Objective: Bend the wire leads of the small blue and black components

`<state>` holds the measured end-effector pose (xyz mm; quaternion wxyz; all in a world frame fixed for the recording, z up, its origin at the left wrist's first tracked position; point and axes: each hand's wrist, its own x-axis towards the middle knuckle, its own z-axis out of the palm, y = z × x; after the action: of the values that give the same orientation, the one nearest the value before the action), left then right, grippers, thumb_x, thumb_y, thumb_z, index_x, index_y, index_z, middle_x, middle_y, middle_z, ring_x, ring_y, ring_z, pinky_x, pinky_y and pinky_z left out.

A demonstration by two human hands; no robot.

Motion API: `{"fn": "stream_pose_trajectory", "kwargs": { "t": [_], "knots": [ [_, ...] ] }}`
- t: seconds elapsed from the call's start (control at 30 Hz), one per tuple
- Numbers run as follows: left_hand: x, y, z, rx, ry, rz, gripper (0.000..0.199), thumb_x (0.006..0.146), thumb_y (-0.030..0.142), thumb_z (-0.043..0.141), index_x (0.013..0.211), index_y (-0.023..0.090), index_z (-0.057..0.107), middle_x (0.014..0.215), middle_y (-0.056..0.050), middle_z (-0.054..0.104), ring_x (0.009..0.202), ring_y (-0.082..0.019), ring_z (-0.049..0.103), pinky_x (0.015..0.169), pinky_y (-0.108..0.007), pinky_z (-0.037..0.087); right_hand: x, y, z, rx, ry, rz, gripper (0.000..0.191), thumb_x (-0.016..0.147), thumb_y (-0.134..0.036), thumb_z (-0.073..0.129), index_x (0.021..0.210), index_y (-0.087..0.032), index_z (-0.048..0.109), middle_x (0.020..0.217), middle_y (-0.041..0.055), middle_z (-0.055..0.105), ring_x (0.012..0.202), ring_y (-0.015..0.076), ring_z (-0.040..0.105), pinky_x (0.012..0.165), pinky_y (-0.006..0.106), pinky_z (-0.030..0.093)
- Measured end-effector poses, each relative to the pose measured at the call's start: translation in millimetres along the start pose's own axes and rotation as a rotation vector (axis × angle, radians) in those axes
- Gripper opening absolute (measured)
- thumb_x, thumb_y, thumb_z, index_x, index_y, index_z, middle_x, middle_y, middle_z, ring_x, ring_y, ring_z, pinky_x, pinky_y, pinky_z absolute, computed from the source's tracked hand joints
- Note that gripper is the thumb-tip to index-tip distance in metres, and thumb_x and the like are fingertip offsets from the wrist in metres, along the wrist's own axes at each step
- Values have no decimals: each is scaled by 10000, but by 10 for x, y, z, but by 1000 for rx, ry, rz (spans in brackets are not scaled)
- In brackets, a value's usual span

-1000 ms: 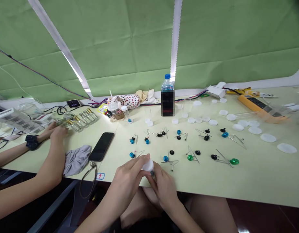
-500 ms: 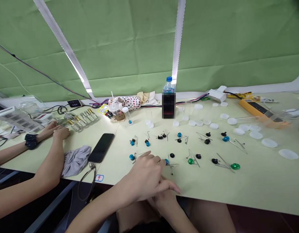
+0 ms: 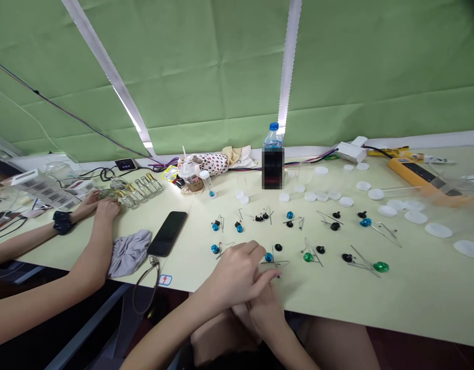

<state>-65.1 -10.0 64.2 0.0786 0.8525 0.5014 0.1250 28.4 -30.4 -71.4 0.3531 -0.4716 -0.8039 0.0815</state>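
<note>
My left hand (image 3: 237, 272) lies over my right hand (image 3: 266, 304) at the table's front edge. Its fingers are bent down around the right hand and its thumb points right. The right hand's fingers are mostly hidden beneath it. No object shows in either hand. Just beyond them lie a blue faceted piece (image 3: 268, 257) with thin bent metal wires and a black round-headed piece (image 3: 278, 247). More such sets spread in two rows, among them a blue piece (image 3: 215, 248) on the left, a green piece (image 3: 308, 257) and another green piece (image 3: 381, 266) on the right.
A phone (image 3: 167, 234) and a grey scrunchie (image 3: 129, 253) lie left. Beyond them, another person's hands (image 3: 106, 205) are by several glass vials (image 3: 146, 186). A bottle (image 3: 274, 139) stands behind the rows. White discs (image 3: 416, 217) and an orange-cased device (image 3: 421, 177) are at right.
My left hand's fingers, spread flatter before, are now bent more over my right hand. The view has shifted slightly, so the table's things appear a little further right.
</note>
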Motion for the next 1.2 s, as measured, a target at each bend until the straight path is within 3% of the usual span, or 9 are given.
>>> {"fn": "stream_pose_trajectory", "kwargs": {
  "t": [0.1,0.3,0.4,0.5,0.63,0.77,0.9,1.03,1.2],
  "knots": [
    [-214,-7,118,-130,179,-50,376,887,381,543,1195,172,491,1145,-113,599,1050,-242,591,857,-343,501,24,-16,-101,165,3,2,266,877,-213,397,1096,-164,541,899,89,670,677,201,638,545,298,493],
    [-432,-141,73,-172,335,-205,271,928,292,471,1198,272,457,1072,-57,586,923,-190,631,760,-312,537,-63,19,-156,230,27,4,445,970,-360,371,1353,-134,377,1273,171,554,1023,247,633,714,336,560],
    [-333,-509,-263,-32,606,-264,301,903,347,503,1187,256,464,939,-41,587,881,-216,618,804,-369,519,-97,18,-169,238,16,35,446,974,-379,381,1356,-149,398,1314,164,523,1017,228,638,712,315,563],
    [-99,-1096,-535,109,747,-405,319,903,294,470,1202,190,435,1110,-109,537,1037,-265,565,895,-429,471,-97,-7,-181,227,23,52,385,978,-343,375,1301,-154,463,1284,155,540,960,209,654,687,302,561],
    [325,-1883,-460,118,640,-476,316,872,206,455,1180,150,405,1212,-172,470,1180,-306,474,936,-454,440,-70,-39,-181,140,26,-1,329,980,-302,360,1215,-156,539,1202,137,596,928,210,661,690,305,557],
    [600,-2265,-198,75,499,-557,315,863,203,474,1163,138,402,1194,-182,471,1103,-315,527,871,-468,467,-47,-41,-173,68,34,-36,329,987,-294,338,1167,-148,573,1144,129,631,888,205,669,658,289,549],
    [589,-2212,-213,103,523,-496,319,870,263,523,1134,105,441,1135,-170,514,1075,-317,540,880,-487,462,-42,-34,-154,43,46,-56,325,991,-292,333,1136,-158,591,1107,120,652,852,189,674,638,265,536],
    [568,-1892,-296,178,625,-310,463,915,381,478,1252,73,401,1287,-160,453,1306,-323,330,1091,-539,249,-51,-38,-117,12,34,-66,313,988,-280,346,1146,-163,589,1119,121,652,847,191,675,636,267,530],
    [946,-1640,38,-55,524,-281,513,835,371,624,1240,107,451,1199,-158,567,1165,-272,510,977,-428,422,-70,-44,-70,-28,15,-81,304,984,-268,364,1174,-160,576,1145,118,645,884,204,675,609,282,523]
  ]
}}
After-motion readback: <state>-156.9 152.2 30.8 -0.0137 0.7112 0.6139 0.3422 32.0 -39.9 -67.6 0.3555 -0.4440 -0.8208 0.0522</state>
